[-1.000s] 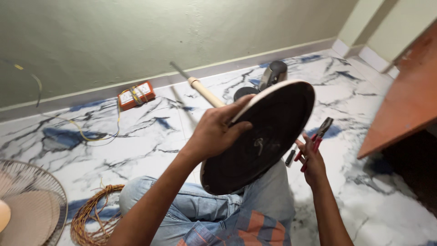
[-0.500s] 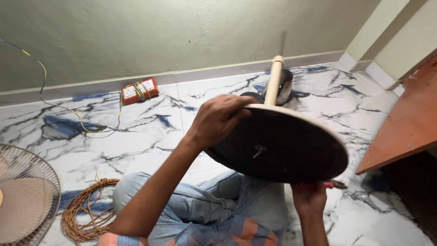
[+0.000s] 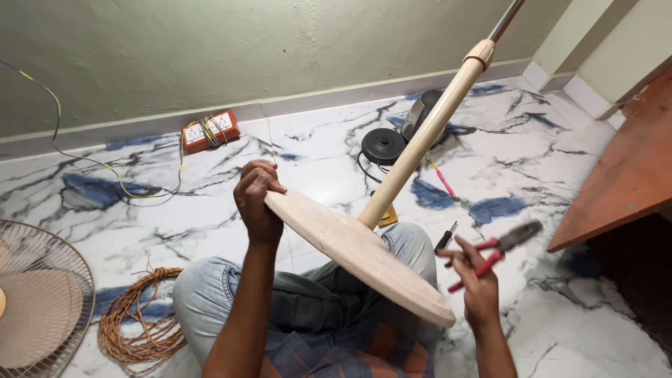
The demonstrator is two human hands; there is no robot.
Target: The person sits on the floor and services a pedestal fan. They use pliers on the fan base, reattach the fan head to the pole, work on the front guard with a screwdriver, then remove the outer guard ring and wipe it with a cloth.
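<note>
Cream-coloured round fan base (image 3: 364, 255), with its beige pole (image 3: 420, 140), lay tilted over the person's lap above the marble floor (image 3: 560, 322). The left hand (image 3: 257, 199) clamped its upper rim; steadying there seemed wise. The right hand (image 3: 478, 280) gripped red-handled pliers (image 3: 498, 252). Half a second earlier, the dark underside faced the camera; now the top showed.

Cream fan base (image 3: 364, 255), red-handled pliers (image 3: 493, 255), white floor (image 3: 315, 168) (blue-black marble veins), orange socket box (image 3: 210, 131)
</note>
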